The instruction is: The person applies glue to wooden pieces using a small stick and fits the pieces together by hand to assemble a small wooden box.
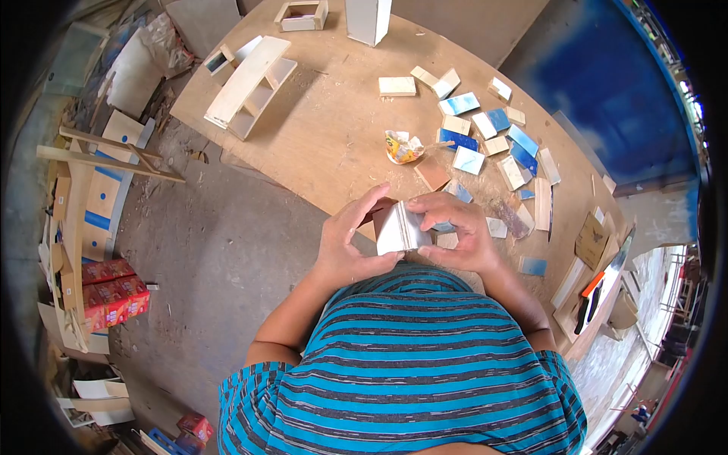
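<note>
Close to my striped shirt, my left hand (343, 236) and my right hand (464, 229) hold white-faced wooden pieces (400, 229) between them. The pieces appear pressed face to face, with thin edge lines showing along the middle. My left thumb and fingers grip the left side. My right fingers and thumb are closed on the right side. Beyond my hands, a brown-faced block (432, 174) and a crumpled yellow-and-white wrapper (403, 147) lie on the wooden table (326, 125).
Loose blocks, some blue-painted (459, 139), are scattered over the table's right half. A wooden shelf-like assembly (250, 87) stands at left, a white post (368, 21) behind. A saw with an orange-and-black handle (590, 296) lies far right. Red boxes (114, 296) sit on the floor.
</note>
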The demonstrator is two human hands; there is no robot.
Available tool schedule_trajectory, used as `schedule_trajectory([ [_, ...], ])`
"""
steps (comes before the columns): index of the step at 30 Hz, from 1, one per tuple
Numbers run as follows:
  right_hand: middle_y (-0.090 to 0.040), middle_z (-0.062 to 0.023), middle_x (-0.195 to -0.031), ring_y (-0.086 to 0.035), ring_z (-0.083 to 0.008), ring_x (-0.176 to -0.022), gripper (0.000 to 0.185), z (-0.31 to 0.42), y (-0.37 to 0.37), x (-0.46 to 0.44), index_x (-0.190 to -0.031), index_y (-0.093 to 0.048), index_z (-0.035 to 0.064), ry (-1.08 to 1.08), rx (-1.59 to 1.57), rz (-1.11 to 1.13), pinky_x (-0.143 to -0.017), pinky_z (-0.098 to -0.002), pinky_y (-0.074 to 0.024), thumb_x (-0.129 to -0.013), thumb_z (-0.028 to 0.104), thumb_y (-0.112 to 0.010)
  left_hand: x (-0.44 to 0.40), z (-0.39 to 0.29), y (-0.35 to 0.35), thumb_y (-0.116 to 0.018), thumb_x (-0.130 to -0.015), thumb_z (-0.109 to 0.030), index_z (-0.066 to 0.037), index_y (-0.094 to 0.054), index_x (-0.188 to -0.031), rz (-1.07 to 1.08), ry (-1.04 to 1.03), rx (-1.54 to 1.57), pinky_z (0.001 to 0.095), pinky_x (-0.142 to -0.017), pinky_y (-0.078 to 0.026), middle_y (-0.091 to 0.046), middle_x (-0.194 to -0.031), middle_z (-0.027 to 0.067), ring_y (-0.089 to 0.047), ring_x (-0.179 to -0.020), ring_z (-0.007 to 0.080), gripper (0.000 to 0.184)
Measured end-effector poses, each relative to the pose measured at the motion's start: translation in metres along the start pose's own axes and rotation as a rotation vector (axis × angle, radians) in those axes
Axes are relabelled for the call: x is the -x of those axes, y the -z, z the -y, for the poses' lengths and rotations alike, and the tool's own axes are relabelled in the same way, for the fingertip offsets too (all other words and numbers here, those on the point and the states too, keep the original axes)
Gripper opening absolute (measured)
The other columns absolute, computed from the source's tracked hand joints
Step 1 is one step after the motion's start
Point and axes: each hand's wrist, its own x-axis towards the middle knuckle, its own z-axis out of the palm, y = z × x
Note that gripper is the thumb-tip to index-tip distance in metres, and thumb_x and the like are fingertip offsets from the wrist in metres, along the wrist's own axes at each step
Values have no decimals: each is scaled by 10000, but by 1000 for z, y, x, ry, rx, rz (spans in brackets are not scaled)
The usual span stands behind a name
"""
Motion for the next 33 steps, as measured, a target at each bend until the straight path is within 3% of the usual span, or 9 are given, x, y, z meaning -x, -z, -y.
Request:
schedule_trajectory([
  [14,-702,-118,-1108,-663,-262,-965,354,-7,4,-3,-994,-670,49,-17,113,45,-826,-366,-515,-667,116,-786,3,17,-5,-806,-656,-61,-1,-434,-1408,2,128,121,401,-985,-495,-614,-1208,157,-602,-1135,238,841],
  [17,-705,-109,-1059,-670,-221,-881,328,-12,4,-4,-1023,-669,35,-135,106,63,-798,-335,-515,-736,161,-765,4,29,-14,-768,-759,-100,6,-482,-1372,-14,263,337,357,-947,-513,-628,-1174,146,-622,-1092,205,685],
  [20,-699,-105,-1014,-665,-187,-816,352,-14,8,-12,-1081,-659,19,-410,87,156,-766,-306,-513,-809,230,-734,8,64,-16,-593,-938,-193,-10,-462,-1380,18,565,522,338,-901,-531,-609,-1188,131,-615,-1079,196,496],
  [23,-688,-110,-971,-663,-173,-801,403,-33,7,-13,-1129,-643,11,-518,104,200,-741,-301,-514,-849,292,-714,1,63,-20,-362,-1022,-278,-29,-405,-1421,29,813,721,333,-889,-524,-576,-1255,150,-605,-1095,218,472],
  [24,-684,-118,-946,-660,-178,-792,410,-28,6,-16,-1157,-636,22,-522,108,209,-724,-304,-516,-821,240,-720,-1,62,-23,-292,-1039,-303,-47,-399,-1421,-5,857,703,356,-868,-530,-550,-1284,153,-606,-1088,226,472],
  [27,-670,-138,-904,-647,-197,-746,383,-46,-1,-13,-1159,-642,30,-434,264,181,-695,-309,-514,-803,164,-690,-5,66,-26,-326,-1014,-262,-71,-330,-1478,-3,823,748,363,-857,-526,-536,-1296,163,-598,-1100,223,502],
  [30,-659,-154,-889,-637,-229,-717,378,-60,-7,-13,-1145,-649,27,-526,357,166,-670,-319,-509,-773,97,-652,-9,70,-24,-412,-945,-166,-82,-220,-1533,68,855,527,348,-866,-516,-496,-1346,171,-576,-1145,230,624],
  [33,-651,-162,-883,-636,-261,-718,361,-65,-11,-12,-1125,-654,20,-442,393,142,-666,-343,-510,-769,80,-638,-4,76,-28,-549,-808,-113,-42,-141,-1547,36,568,298,380,-926,-499,-456,-1374,193,-558,-1157,290,847],
])
